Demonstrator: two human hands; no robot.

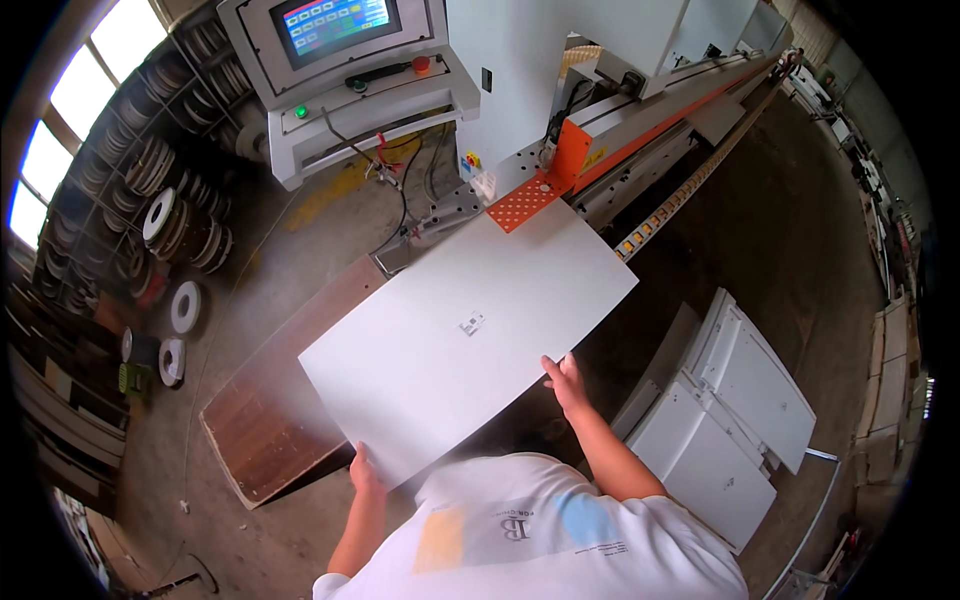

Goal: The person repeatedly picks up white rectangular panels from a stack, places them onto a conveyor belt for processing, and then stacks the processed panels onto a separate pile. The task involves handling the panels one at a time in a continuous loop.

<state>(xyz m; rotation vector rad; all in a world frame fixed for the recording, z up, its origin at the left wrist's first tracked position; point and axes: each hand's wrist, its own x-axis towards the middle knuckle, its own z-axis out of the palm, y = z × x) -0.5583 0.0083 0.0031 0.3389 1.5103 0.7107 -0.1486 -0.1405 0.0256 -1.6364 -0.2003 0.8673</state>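
Note:
A large white rectangular panel [440, 365] with a small printed label [472, 323] near its middle spans the space in front of me. My left hand [366, 470] grips its near left corner, thumb on top and the other fingers hidden below. On the near right edge, my right hand [566, 382] holds it, with the fingers partly out of sight beneath. The panel's far end lies at a perforated orange plate [527, 204] on a long machine [640, 110]. Part of the panel passes over a brown board surface [275, 400].
A control console [370, 100] with a lit screen and buttons stands at far left. Several white panels [715, 430] are stacked to my right. Rolls of edge banding [180, 225] fill racks on the left. A roller track [690, 185] runs along the machine.

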